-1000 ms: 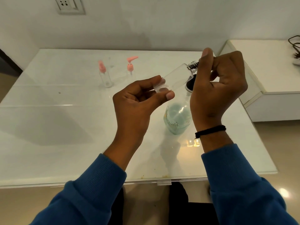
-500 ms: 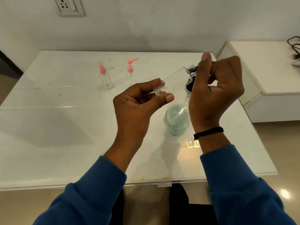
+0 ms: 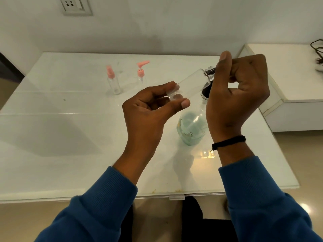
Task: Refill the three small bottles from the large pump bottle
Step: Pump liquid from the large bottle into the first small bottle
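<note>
Small clear bottle (image 3: 189, 85) held tilted above the table (image 3: 70, 137), base pinched by left hand (image 3: 150, 109), cap end gripped by right hand (image 3: 236, 95), apparently for unscrewing; large pump bottle (image 3: 191, 126) just below; two pink-topped bottles (image 3: 113, 82) far left.

Left hand (image 3: 150, 109) pinching grip, right hand (image 3: 237, 95) curled, both raised
</note>
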Demonstrator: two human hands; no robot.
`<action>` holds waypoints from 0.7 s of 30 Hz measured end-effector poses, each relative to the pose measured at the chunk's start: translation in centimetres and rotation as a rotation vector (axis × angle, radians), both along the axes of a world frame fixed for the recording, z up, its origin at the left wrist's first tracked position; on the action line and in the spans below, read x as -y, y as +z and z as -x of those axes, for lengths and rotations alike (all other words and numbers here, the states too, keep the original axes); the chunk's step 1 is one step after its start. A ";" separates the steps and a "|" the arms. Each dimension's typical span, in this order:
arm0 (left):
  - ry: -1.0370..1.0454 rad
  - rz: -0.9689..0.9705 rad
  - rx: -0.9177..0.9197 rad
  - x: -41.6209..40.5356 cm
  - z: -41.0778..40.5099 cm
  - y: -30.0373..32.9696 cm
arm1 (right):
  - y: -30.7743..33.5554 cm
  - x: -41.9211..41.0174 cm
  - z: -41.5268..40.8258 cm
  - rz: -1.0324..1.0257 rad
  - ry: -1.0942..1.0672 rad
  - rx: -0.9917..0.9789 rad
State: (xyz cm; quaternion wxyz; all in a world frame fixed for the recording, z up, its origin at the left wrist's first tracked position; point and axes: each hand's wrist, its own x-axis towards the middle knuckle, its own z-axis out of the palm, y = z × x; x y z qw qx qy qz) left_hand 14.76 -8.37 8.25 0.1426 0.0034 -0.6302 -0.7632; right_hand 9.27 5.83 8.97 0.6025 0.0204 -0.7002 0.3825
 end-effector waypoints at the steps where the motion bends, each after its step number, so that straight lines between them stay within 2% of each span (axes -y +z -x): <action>1: -0.001 -0.005 0.000 0.0 0.0 0.0 | 0.0 0.0 0.0 -0.007 -0.005 0.000; 21: 0.005 -0.012 0.013 -0.1 0.1 -0.2 | -0.1 0.1 0.1 -0.011 -0.003 0.001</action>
